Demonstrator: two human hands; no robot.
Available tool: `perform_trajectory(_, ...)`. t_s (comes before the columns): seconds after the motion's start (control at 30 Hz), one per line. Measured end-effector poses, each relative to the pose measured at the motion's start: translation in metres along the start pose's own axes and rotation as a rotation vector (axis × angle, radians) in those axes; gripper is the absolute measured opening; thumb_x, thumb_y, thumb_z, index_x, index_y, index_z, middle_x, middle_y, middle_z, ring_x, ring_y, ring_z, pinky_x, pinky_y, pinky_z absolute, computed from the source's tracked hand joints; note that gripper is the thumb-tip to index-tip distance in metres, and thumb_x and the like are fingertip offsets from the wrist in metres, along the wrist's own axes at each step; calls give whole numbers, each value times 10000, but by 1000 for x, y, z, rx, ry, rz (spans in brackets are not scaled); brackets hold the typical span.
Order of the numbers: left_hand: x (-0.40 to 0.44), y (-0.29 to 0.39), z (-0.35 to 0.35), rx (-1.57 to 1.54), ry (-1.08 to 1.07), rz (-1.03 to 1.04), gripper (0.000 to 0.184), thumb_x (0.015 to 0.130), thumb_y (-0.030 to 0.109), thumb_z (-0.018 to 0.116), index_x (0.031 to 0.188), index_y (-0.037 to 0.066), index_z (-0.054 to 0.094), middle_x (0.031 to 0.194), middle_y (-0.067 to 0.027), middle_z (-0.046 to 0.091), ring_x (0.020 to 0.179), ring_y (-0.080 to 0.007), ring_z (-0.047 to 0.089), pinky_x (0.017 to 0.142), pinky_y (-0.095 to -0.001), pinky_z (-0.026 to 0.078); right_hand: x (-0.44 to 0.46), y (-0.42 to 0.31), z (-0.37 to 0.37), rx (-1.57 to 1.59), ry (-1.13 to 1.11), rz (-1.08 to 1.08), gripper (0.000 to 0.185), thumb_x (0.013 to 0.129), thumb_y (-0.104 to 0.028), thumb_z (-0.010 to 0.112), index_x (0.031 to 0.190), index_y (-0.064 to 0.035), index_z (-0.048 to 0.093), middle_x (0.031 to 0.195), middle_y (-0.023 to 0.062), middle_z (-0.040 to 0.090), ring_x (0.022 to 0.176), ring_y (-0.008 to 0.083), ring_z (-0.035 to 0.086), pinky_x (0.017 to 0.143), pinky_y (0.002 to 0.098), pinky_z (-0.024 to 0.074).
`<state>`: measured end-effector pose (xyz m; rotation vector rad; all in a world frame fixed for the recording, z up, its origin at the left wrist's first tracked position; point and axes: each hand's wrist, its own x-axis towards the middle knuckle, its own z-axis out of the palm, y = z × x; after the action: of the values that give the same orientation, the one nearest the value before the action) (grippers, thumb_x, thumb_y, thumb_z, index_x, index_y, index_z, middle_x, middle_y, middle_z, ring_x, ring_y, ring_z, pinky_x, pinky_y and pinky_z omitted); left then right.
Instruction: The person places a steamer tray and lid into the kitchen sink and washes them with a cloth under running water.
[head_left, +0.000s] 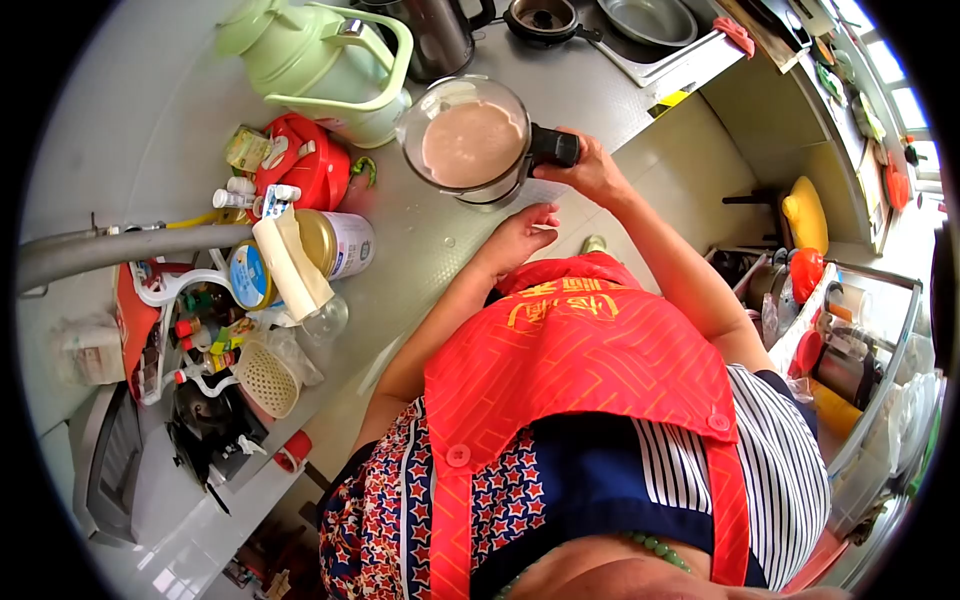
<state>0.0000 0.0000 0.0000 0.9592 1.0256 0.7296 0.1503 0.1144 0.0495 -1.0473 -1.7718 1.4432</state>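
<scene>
A clear glass jug [465,185] holds a pinkish-brown liquid [472,145] with a few pale bubbles. My right hand [588,168] is closed around the jug's black handle [552,147]. Beneath the jug lies the grey metal counter [420,265]; I cannot tell whether the base touches it. My left hand [520,238] is just below the jug, near the counter's edge, with loosely bent fingers and nothing in them.
A pale green thermos jug [310,65], a red lidded pot [305,165] and a tin can [350,245] stand on the left. A dark kettle [430,40], a small pan [541,18] and a grey round pan [650,18] are at the back. Crowded shelves [850,360] line the right.
</scene>
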Motion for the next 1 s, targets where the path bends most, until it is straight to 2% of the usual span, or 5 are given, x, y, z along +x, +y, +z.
perform_trajectory(0.23, -30, -9, 5, -161, 142, 64, 390, 836, 40, 599, 1212, 56, 499, 1036, -53, 563, 859, -116, 539, 762, -241, 450, -32, -17, 45, -239, 255, 22, 367, 642, -264, 793, 838, -16, 606, 646, 113, 599, 582, 167, 545, 568, 340, 454)
perform_trajectory(0.33, -35, -11, 4, -184, 270, 86, 307, 834, 64, 596, 1136, 96, 552, 1005, -13, 569, 805, -104, 531, 677, -231, 443, -49, -30, 61, -174, 195, 25, 317, 660, -226, 775, 848, -30, 611, 635, 74, 596, 584, 138, 539, 566, 320, 456)
perform_trajectory(0.43, -47, -3, 5, -251, 373, -78, 292, 849, 84, 576, 1135, 138, 553, 984, 19, 588, 881, -105, 564, 749, -245, 445, -50, -26, 62, -157, 123, 6, 319, 666, -229, 762, 861, -28, 609, 656, 81, 605, 598, 138, 552, 576, 320, 463)
perform_trajectory(0.77, -59, -7, 32, -329, 397, -39, 279, 848, 40, 572, 1118, 92, 522, 1023, -2, 558, 842, -103, 552, 732, -243, 442, -47, -5, 65, -72, 121, -46, 374, 651, -238, 773, 919, -28, 619, 679, 99, 605, 591, 140, 504, 595, 333, 471)
perform_trajectory(1.0, -62, -21, 37, -322, 367, -79, 280, 865, 82, 578, 1142, 84, 537, 997, -17, 554, 862, -110, 546, 747, -247, 449, -48, -8, 62, -103, 93, -38, 383, 645, -237, 777, 925, -28, 620, 714, 127, 630, 625, 198, 585, 629, 344, 481)
